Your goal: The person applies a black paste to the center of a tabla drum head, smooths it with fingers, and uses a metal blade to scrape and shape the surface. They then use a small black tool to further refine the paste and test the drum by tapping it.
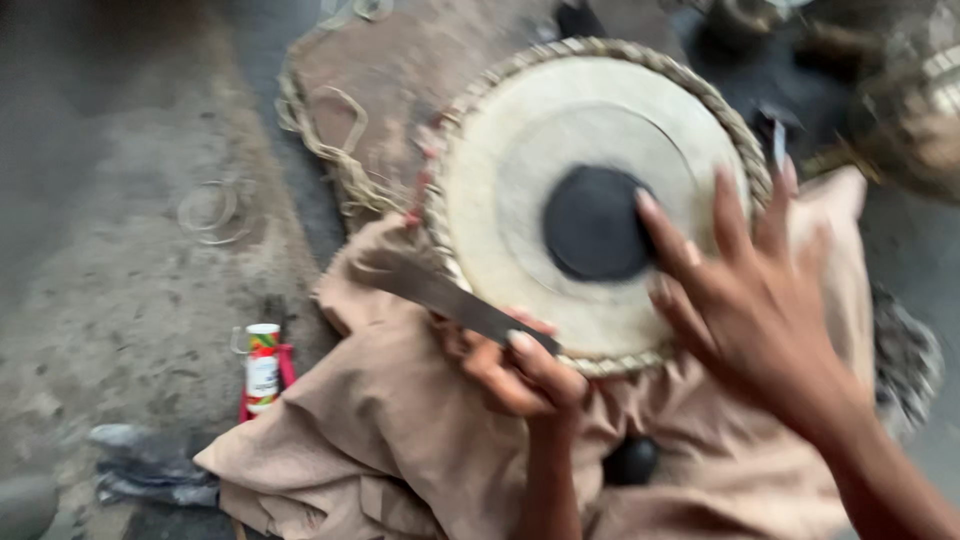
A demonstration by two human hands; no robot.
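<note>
Head view, looking down at a hand drum [560, 130] resting on tan cloth [390, 430] that covers the person's lap. The drum's pale round skin carries a black circular patch [592, 223] slightly below centre, and a braided rim runs around its edge. The right hand [745, 290] lies at about 4 o'clock on the drumhead, fingers spread and unclenched, the fingertips [648, 203] touching the black patch at its 3 o'clock edge; motion blur softens the outline. The left hand [515, 365] sits at 7 o'clock, just at the drum's near rim, fingers curled around a flat metal blade [445, 295] that slants up and away toward 10 o'clock across the cloth. A worn woven mat [390, 70] lies beyond the drum at 11 o'clock. On the grey ground [130, 300] at 8 o'clock stands a small cylindrical container [262, 365] with a coloured label, near the cloth's edge
</note>
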